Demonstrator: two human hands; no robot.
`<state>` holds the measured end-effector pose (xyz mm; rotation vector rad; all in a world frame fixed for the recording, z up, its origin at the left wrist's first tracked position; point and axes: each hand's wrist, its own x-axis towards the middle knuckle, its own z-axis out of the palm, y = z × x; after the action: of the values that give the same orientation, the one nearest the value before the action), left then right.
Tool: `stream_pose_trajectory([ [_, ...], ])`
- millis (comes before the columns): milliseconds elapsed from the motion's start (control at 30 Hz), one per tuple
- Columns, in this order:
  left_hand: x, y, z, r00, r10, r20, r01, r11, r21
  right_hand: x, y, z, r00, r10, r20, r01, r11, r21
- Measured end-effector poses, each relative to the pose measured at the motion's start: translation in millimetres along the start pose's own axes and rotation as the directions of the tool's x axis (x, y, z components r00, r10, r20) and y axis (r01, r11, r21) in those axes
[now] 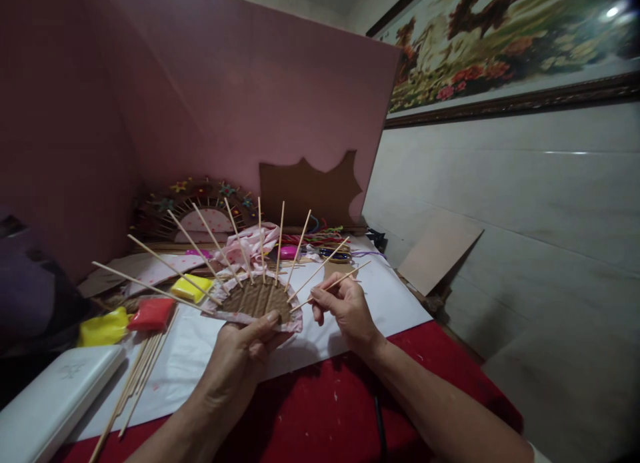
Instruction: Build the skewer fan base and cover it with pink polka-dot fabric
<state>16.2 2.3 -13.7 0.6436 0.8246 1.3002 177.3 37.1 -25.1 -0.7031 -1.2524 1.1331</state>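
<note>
Head view: how many hands, and what do they hold?

Two. The left hand [240, 356] grips one half-round brown corrugated cardboard piece [260, 299] by its straight lower edge, thumb pressed on its face. The right hand [345, 309] has its fingers pinched around one thin pale wooden stick [357, 270].

Where is that cardboard, and what does it bear?

In front of the person, over a white sheet [180, 356]. Nine other thin pale sticks [174, 270] fan from its curved edge. The pinched one reaches its right corner; I cannot tell whether it is attached.

What lies to the left?

Two yellow packets [193, 288], one red packet [151, 314], one white oblong case [65, 389] and a loose stick bundle [137, 376], too overlapped to count.
</note>
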Motion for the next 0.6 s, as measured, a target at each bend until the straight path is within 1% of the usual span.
stream_pose_trajectory([
  [167,0.7,-0.1,1.1,1.0,0.003,0.004,-0.003,1.0,0.013,-0.1,0.6,-0.5,1.0,0.001,-0.018,-0.001,1.0,0.013],
  [400,1.3,1.8,2.9,0.999,0.017,0.036,-0.017,1.0,-0.017,-0.3,-1.2,1.3,0.999,0.05,0.013,-0.051,0.987,0.154],
  [500,2.6,2.8,1.8,0.999,0.02,0.03,-0.019,0.999,-0.034,-1.2,-1.3,1.2,0.999,0.049,-0.003,-0.048,0.986,0.158],
  [600,2.9,3.5,1.0,0.999,0.033,0.029,-0.032,0.999,-0.041,-2.6,-0.2,2.0,0.999,0.038,0.014,-0.039,0.991,0.126],
])
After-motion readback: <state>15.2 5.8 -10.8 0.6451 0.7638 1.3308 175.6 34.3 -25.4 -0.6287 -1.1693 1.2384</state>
